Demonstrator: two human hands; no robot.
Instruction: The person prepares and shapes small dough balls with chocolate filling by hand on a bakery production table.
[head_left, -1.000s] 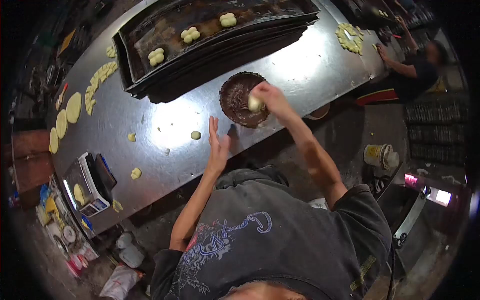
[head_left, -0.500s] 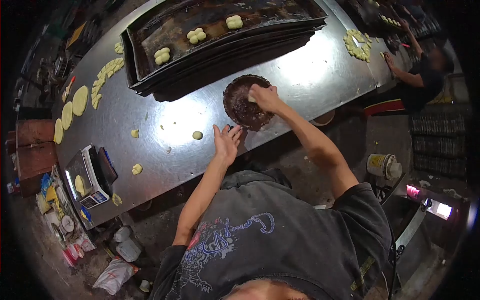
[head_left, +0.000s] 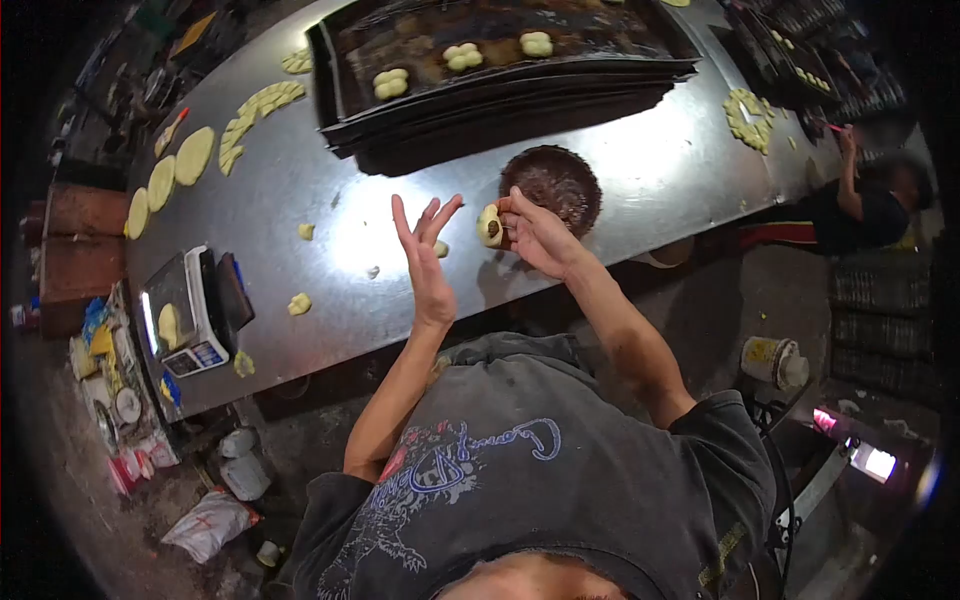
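The right hand (head_left: 545, 243) has just come out of the bowl (head_left: 597, 188), gripping dough (head_left: 486, 218) with brown paste (head_left: 494, 229) in it near the table's (head_left: 385, 305) near edge. The left hand (head_left: 431, 285) is open beside it, fingers spread, seemingly empty.

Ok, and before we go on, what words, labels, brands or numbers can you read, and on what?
Nothing reads for certain.
Dark shirt: blue script, too distorted.
Scale: panel markings, too small.
Bucket: label, blurred.
White sack: red marks, unreadable.
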